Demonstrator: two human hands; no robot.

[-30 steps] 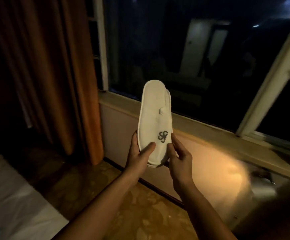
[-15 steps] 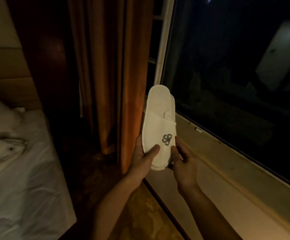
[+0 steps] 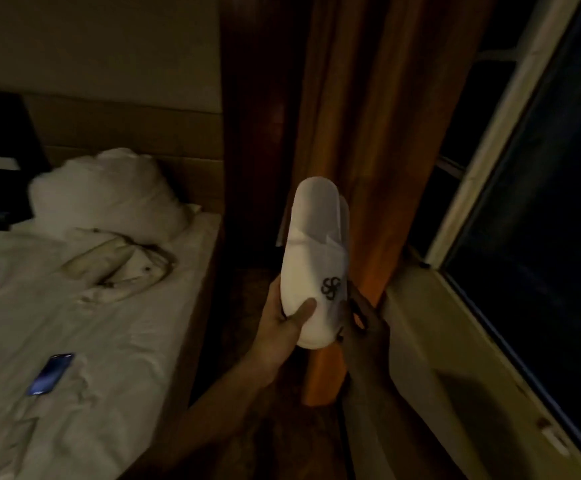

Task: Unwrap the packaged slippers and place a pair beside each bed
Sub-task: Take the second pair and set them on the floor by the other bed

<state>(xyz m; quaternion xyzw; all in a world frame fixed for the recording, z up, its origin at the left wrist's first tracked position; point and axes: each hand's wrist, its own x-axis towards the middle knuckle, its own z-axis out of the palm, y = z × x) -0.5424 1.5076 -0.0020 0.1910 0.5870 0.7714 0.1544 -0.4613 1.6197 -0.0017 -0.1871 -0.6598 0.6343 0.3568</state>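
Note:
A pair of white slippers, stacked flat together with a dark logo on the upper, stands upright in front of me. My left hand grips the toe end from the left, thumb across the front. My right hand holds the same end from the right, fingers on the edge. No wrapper is visible on them. A bed with white sheets lies at the left, its near edge just left of my left arm.
A white pillow and a crumpled cloth lie on the bed, with a lit phone near its front. An orange curtain hangs behind the slippers. A window ledge and dark window run along the right.
My view has swung left: the window slid to the right and the bed, pillow and phone came into sight. Both hands keep the same hold on the slippers.

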